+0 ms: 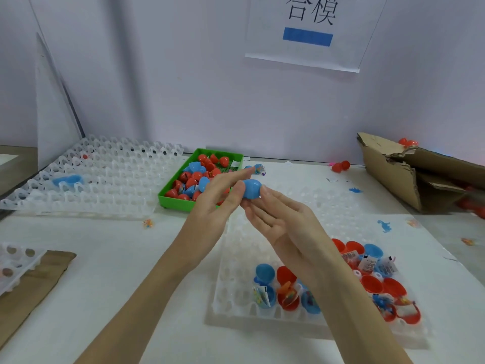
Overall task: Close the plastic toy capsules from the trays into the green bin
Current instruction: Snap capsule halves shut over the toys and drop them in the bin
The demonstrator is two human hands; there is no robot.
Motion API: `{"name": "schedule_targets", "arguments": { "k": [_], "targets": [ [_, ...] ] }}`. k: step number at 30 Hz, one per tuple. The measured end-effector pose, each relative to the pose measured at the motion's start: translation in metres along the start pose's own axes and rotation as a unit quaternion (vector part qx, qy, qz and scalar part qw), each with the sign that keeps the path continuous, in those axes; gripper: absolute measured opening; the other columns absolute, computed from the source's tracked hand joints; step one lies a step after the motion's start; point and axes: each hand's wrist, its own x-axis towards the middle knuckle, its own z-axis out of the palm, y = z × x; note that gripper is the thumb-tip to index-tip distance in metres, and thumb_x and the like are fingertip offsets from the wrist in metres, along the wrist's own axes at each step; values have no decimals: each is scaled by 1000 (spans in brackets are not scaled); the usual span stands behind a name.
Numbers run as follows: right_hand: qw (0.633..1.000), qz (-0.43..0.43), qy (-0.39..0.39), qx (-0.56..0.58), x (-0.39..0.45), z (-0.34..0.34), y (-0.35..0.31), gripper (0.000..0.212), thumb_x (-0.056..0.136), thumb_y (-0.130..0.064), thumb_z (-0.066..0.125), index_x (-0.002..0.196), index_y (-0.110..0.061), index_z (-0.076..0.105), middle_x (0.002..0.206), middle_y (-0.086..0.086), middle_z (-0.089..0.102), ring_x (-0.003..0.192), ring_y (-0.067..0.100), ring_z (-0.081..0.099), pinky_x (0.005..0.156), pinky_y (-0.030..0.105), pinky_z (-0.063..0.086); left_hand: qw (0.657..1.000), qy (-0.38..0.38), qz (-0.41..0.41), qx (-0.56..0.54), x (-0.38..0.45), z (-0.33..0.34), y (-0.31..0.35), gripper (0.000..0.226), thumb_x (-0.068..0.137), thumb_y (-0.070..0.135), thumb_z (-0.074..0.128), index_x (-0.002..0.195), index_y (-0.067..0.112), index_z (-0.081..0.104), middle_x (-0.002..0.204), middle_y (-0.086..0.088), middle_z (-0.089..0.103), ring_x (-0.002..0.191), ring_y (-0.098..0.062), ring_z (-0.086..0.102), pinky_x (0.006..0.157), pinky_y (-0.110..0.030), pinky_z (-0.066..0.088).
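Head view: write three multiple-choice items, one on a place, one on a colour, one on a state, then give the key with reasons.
1. Where does the green bin sit?
A. left of the hands, beside a clear tray
B. on the cardboard box
C. at the near table edge

2. What colour is the capsule between the hands?
A. red
B. blue
C. yellow

3. How are the capsules in the near tray?
A. all closed
B. open, toys showing
C. stacked in a pile

Key:
1 A: the bin stands next to the empty clear tray.
2 B: the left hand and right hand hold a blue shell.
3 B: their halves gape, with toys and paper slips inside.
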Motion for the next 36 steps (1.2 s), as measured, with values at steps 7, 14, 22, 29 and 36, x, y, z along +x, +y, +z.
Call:
{"name": "schedule_targets", "arguments": {
  "k": [7,14,22,29,36],
  "targets": [
    [999,-37,5,-35,1,-6,1,36,92,-23,70,124,-6,70,122,10,74,116,23,71,94,27,57,988,68,110,80,1,-5,-2,33,91,25,75,124,22,73,115,3,71,107,-24,69,92,-26,57],
    [983,-100,53,-147,0,-1,14,33,98,-33,61,119,-11,75,112,2,78,109,15,73,99,22,54,977,123,139,102,0,-4,-2,32,83,25,82,115,21,79,97,10,72,93,-15,69,87,-19,54],
    [965,-128,52,-221,-2,-2,14,32,102,-35,56,118,-16,76,106,-3,80,103,12,75,91,16,55,968,130,169,136,-1,2,2,32,84,25,81,113,13,79,99,4,73,92,-17,69,87,-23,54],
    [983,-116,-13,-143,-1,0,0,31,102,-11,59,130,-22,69,118,4,76,112,24,73,90,28,59,981,82,144,104,0,-3,3,31,95,2,73,122,18,72,124,10,71,124,-21,64,101,-28,53],
    [967,-149,31,-203,1,-3,2,24,95,-23,71,117,-30,77,113,-3,78,109,14,73,87,17,57,996,60,64,-17,-1,8,4,29,95,21,71,124,20,70,128,5,69,125,-18,64,103,-33,55]
  ]
}}
